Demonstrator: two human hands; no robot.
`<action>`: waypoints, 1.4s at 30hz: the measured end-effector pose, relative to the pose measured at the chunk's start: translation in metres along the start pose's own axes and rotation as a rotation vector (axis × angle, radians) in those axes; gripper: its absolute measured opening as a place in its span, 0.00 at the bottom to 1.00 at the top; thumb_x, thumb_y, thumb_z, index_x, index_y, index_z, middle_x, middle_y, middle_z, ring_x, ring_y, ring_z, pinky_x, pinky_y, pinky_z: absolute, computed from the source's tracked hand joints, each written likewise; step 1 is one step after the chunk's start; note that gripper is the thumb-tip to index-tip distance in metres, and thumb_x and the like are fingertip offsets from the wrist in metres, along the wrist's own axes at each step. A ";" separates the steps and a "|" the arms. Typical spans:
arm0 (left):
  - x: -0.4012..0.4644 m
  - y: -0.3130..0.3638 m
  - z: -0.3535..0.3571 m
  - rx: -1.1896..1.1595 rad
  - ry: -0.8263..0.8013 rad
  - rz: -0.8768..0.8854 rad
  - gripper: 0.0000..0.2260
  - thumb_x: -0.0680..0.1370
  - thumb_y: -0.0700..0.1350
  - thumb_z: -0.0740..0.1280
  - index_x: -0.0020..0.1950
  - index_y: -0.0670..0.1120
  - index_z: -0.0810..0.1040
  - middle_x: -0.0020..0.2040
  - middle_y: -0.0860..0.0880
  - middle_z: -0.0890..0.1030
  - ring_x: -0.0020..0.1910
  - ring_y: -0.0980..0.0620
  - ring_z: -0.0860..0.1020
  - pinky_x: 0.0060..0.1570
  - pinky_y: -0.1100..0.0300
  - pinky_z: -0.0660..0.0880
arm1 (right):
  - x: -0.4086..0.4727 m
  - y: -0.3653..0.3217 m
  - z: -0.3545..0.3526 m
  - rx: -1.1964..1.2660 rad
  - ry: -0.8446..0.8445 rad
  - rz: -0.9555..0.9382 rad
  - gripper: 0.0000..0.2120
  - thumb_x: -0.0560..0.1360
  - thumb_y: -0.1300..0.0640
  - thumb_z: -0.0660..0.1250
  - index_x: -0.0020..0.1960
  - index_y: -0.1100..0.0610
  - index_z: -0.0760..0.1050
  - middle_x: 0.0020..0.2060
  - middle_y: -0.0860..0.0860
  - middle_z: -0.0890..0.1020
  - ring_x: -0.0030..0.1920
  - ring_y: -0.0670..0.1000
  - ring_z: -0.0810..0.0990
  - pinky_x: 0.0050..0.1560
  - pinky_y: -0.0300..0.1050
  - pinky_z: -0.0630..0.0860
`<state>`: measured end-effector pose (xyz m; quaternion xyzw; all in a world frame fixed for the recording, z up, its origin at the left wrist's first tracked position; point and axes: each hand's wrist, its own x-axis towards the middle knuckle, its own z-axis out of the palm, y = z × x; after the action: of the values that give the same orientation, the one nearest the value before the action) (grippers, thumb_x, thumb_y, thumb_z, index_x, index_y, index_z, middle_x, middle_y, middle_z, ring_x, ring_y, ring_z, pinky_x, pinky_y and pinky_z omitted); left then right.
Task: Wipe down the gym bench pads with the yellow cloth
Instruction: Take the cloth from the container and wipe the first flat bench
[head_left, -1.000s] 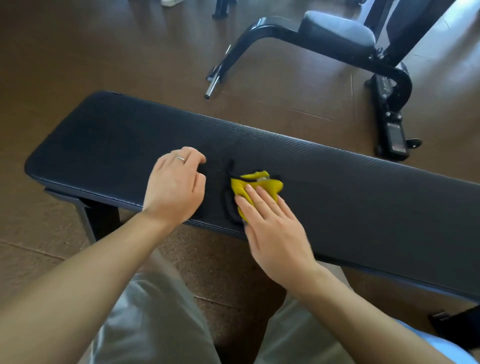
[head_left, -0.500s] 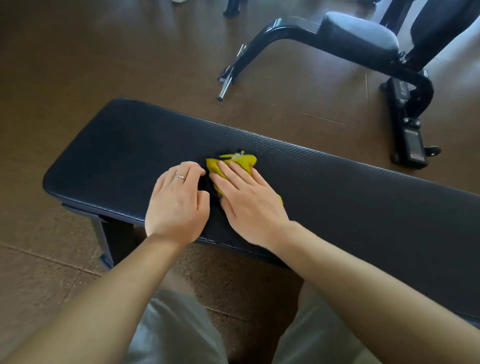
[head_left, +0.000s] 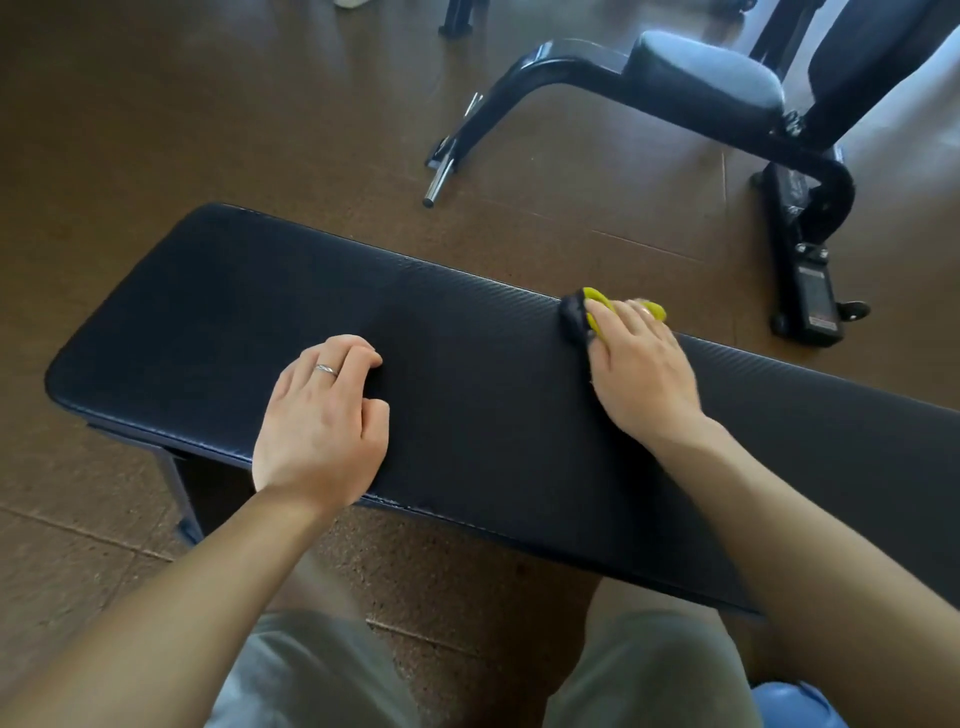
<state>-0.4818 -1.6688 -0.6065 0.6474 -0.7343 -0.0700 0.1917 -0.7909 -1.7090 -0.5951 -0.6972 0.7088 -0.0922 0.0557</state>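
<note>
long black padded gym bench (head_left: 467, 364): right hand (head_left: 641, 369) is pressing crumpled yellow cloth (head_left: 597, 306) with flat fingers at far edge; left hand (head_left: 322, 426), fingers loosely curled, is resting empty near left end.

Two hands, one ring (head_left: 327, 369), one yellow cloth (head_left: 597, 306), one flat bench pad (head_left: 493, 415), one second bench (head_left: 701, 88).

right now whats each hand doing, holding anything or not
Left hand: holds nothing, rests on the bench pad with fingers loosely curled.
Right hand: flat fingers press the yellow cloth onto the pad's far edge.
</note>
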 end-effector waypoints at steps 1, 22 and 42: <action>0.000 0.000 0.000 -0.001 0.001 -0.005 0.15 0.76 0.44 0.56 0.60 0.46 0.74 0.63 0.51 0.75 0.62 0.47 0.72 0.68 0.49 0.68 | -0.011 0.010 -0.004 -0.005 -0.016 0.029 0.22 0.85 0.54 0.55 0.78 0.53 0.66 0.76 0.53 0.70 0.78 0.57 0.63 0.79 0.54 0.58; -0.002 0.005 0.000 0.019 0.030 -0.016 0.16 0.74 0.42 0.56 0.59 0.47 0.75 0.64 0.53 0.74 0.63 0.47 0.72 0.66 0.48 0.69 | 0.005 -0.029 0.017 0.027 0.063 -0.182 0.22 0.80 0.56 0.59 0.74 0.55 0.72 0.75 0.54 0.72 0.76 0.59 0.68 0.76 0.56 0.64; -0.003 0.006 0.000 0.018 0.050 -0.035 0.16 0.74 0.43 0.58 0.60 0.47 0.76 0.64 0.54 0.75 0.62 0.48 0.72 0.62 0.49 0.71 | -0.032 -0.116 0.027 0.021 -0.173 -0.432 0.27 0.85 0.54 0.55 0.83 0.54 0.53 0.83 0.53 0.51 0.83 0.56 0.46 0.81 0.59 0.44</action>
<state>-0.4868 -1.6653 -0.6047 0.6633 -0.7186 -0.0504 0.2028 -0.6710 -1.6796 -0.5990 -0.8372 0.5348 -0.0491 0.1027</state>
